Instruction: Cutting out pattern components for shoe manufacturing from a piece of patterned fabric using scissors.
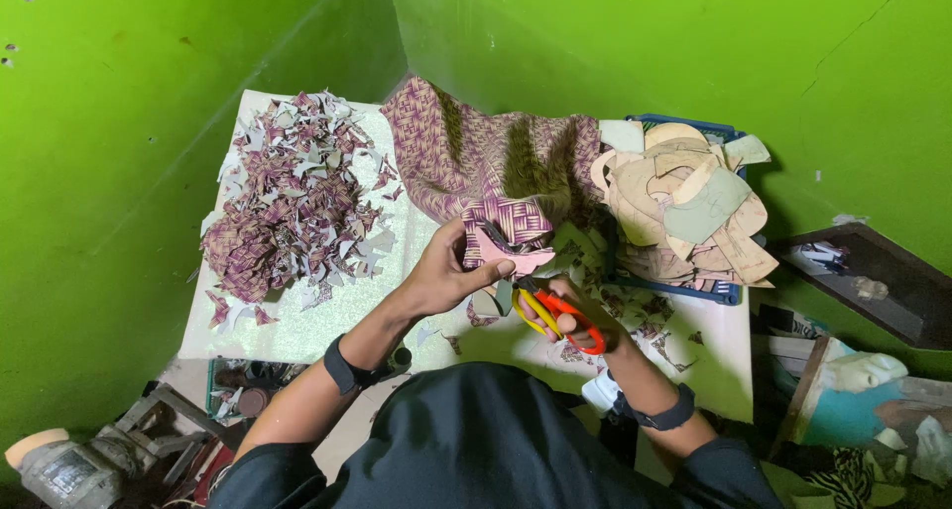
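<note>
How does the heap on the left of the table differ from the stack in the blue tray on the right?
The heap of scraps is small, jagged offcuts of purple-patterned material, strewn loosely on the white table. The stack of templates is large, smooth, curved pieces in plain tan and pale green, piled overlapping in the blue tray. The scraps spread wide and flat; the templates sit in a compact pile. Both are flat cut pieces lying untouched by either hand.
</note>
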